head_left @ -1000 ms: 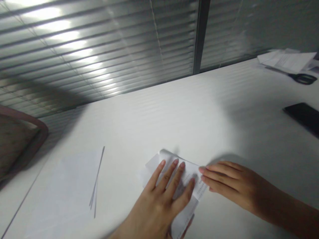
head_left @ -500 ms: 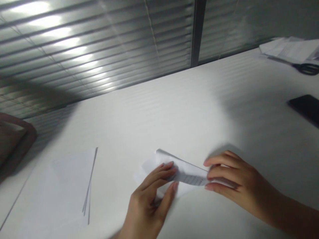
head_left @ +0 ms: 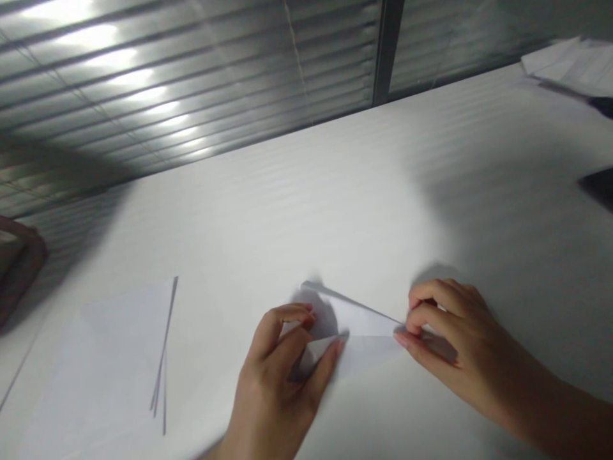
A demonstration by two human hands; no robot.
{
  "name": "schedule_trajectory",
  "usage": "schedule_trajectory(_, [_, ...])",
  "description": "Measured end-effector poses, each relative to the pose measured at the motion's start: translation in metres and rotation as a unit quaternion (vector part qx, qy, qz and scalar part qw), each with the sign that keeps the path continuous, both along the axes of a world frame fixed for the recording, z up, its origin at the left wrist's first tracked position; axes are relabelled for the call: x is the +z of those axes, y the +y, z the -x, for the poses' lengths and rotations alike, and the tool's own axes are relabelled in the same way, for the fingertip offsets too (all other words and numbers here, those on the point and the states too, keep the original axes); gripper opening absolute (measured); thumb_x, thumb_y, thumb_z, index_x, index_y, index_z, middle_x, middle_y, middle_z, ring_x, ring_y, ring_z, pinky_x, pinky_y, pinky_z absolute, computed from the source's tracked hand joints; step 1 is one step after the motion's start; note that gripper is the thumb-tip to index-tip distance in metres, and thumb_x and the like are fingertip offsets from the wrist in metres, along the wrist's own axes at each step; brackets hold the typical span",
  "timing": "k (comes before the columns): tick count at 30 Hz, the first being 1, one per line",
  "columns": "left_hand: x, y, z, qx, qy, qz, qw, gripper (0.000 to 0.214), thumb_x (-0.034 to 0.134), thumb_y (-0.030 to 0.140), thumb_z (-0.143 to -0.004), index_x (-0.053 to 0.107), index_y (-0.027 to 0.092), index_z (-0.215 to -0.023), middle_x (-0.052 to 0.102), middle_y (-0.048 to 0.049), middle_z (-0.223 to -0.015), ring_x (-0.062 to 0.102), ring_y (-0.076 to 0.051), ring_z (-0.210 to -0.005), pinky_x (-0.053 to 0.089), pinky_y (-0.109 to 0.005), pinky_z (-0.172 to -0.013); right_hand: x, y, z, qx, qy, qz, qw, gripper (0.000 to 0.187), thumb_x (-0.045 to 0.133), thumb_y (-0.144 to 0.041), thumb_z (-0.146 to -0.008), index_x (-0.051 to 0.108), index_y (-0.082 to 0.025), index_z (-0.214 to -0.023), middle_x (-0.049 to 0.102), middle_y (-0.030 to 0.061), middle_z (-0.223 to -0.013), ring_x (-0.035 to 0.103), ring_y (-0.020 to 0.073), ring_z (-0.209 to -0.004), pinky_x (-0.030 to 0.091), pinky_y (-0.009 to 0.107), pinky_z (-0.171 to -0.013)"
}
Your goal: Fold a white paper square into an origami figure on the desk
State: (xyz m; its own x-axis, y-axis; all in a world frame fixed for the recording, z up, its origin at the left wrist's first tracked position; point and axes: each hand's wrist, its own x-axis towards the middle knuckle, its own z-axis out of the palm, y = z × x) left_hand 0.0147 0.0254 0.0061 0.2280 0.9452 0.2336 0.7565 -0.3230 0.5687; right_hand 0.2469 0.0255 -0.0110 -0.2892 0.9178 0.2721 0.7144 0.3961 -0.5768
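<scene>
A folded sheet of white paper lies on the white table between my two hands, its outline narrowing to a point on the right. My left hand grips the near left part of it, thumb along a raised flap and fingers curled. At the pointed right end, my right hand pinches the tip between thumb and fingers. Part of the paper's left side is hidden behind my left fingers.
A stack of white sheets lies at the left. Papers rest at the far right, with a dark object nearer, cut by the frame. A bag-like item sits at the left edge. Window blinds run behind the table.
The printed strip that faced up is out of sight, and a plain white face shows. My left fingers have curled back with a flap, and my right fingers have closed on the tip.
</scene>
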Motion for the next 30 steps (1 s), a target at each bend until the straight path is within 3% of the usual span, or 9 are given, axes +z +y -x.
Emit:
schedule_trajectory(24, [-0.0005, 0.0013, -0.0015, -0.047, 0.023, -0.020, 0.998, 0.008, 0.062, 0.012, -0.087, 0.056, 0.016, -0.084, 0.055, -0.0056, -0.099, 0.059, -0.015, -0.097, 0.050, -0.024, -0.088, 0.0022, -0.0012, 0.0006, 0.001, -0.062, -0.003, 0.998, 0.016, 0.057, -0.018, -0.088, 0.052, -0.019, -0.073, 0.056, 0.0036, -0.080, 0.054, 0.0201, -0.078, 0.038, 0.038, -0.076])
schedule_trajectory(27, [0.0011, 0.0017, -0.0006, -0.063, 0.053, -0.037, 0.996, 0.014, 0.060, 0.015, -0.089, 0.059, 0.016, -0.103, 0.058, -0.0082, -0.108, 0.058, -0.018, -0.102, 0.053, -0.030, -0.088, 0.0023, -0.0015, 0.0009, -0.001, -0.052, 0.007, 0.999, 0.016, 0.057, -0.018, -0.089, 0.053, -0.019, -0.074, 0.055, 0.0031, -0.081, 0.055, 0.0195, -0.079, 0.039, 0.037, -0.077])
schedule_trajectory(30, [0.0033, 0.0024, 0.0028, -0.156, 0.126, -0.057, 0.978, 0.036, 0.051, 0.012, -0.094, 0.052, 0.019, -0.129, 0.054, -0.0098, -0.131, 0.051, -0.022, -0.120, 0.053, -0.036, -0.094, 0.0013, -0.0016, 0.0011, -0.004, -0.045, 0.008, 0.999, 0.015, 0.058, -0.019, -0.089, 0.053, -0.019, -0.074, 0.055, 0.0027, -0.080, 0.055, 0.0192, -0.078, 0.039, 0.037, -0.076])
